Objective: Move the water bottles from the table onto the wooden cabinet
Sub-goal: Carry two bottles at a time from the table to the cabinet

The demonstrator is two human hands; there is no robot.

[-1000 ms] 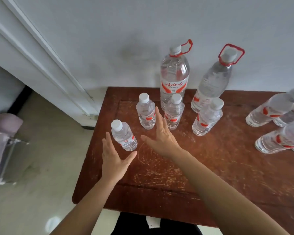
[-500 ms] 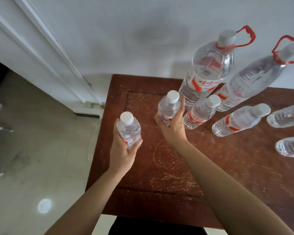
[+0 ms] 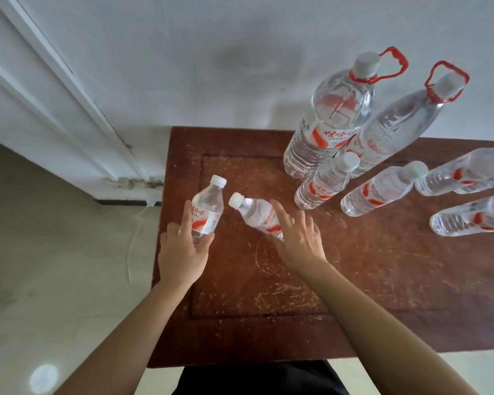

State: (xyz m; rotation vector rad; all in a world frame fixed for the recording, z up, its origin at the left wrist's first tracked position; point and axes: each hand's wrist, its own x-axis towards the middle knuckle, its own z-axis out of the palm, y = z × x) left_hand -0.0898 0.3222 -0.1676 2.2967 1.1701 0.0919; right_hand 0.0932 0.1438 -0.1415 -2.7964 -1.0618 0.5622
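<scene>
Above the scratched reddish-brown wooden counter (image 3: 354,280), the left hand (image 3: 181,252) grips a small clear plastic bottle (image 3: 206,210) with red Chinese lettering; the right hand (image 3: 298,240) clasps a tilted twin bottle (image 3: 255,213), its red label unreadable.

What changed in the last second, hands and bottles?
Both hands went from open and empty to gripping. The left hand took the front-left small bottle and raised it; the right hand took another small bottle and tilted its cap leftward. The two handled jugs and other small bottles stay on the table.
</scene>
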